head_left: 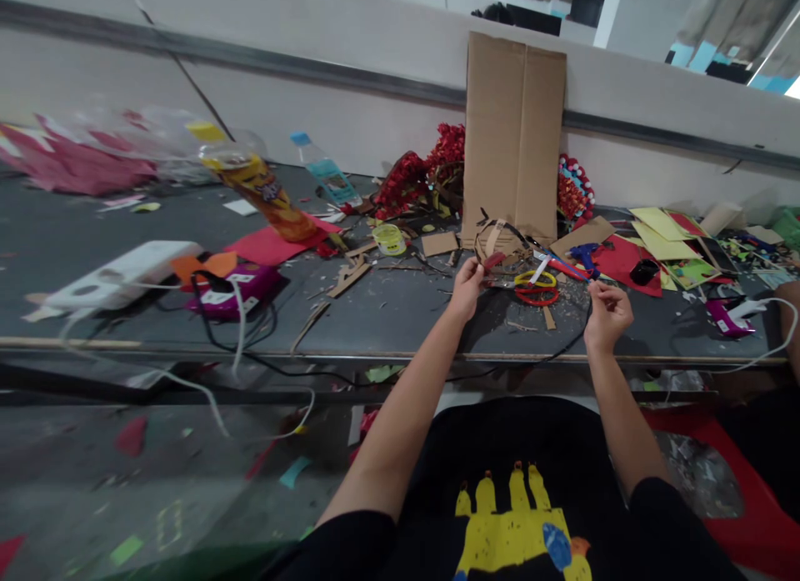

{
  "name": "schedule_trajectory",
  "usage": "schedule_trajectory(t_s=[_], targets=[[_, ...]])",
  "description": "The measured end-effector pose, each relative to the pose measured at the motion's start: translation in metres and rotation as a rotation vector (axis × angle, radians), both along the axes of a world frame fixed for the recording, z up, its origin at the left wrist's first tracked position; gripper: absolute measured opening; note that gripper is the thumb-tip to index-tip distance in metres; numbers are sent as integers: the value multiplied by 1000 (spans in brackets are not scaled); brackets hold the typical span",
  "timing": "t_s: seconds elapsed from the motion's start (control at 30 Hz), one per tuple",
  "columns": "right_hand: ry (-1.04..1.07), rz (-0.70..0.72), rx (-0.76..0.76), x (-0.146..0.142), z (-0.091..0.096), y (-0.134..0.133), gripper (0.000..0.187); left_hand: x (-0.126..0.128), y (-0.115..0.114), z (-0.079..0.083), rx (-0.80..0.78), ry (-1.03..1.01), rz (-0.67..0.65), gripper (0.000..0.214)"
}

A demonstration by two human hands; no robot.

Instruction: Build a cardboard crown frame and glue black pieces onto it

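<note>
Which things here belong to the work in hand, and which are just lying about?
Probably the job: twiggy loop at the left hand; blue tool by the right hand.

Seemingly just lying about: yellow-capped bottle; blue-capped bottle; yellow tub.

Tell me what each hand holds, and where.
Left hand: a thin dark loop, seemingly by its near left edge. Right hand: pinched, contents unclear.

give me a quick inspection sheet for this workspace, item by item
Surface: dark tabletop, littered with scraps.
Job's things: twig-like loop; apparent scissors with yellow and red handles.
Clutter: yellow-capped bottle, tilted; white power strip.
Hands: left hand pinches the loop; right hand has fingers together, contents unclear.
Cables: white cable and black cable dip below the front edge.
Surroundings: cardboard panel leans on white partition.
</note>
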State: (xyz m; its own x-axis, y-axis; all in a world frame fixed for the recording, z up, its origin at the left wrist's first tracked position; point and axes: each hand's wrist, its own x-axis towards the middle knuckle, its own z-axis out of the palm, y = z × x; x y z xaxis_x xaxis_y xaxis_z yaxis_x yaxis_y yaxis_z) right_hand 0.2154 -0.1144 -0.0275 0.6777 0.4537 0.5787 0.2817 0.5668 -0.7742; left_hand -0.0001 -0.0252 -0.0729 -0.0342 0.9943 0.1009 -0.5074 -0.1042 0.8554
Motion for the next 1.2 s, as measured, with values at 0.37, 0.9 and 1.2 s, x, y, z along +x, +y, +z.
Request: schedule_trajectory(t_s=[0.37,0.9,1.2], targets=[[7,56,27,-5,2,7,29,0,-4,5,6,21,-3,18],[30,69,21,-3,-7,6,27,-1,0,0,26,-4,0,21],[15,49,-5,0,-10,4,29,-2,4,-5,42,-14,-9,30]])
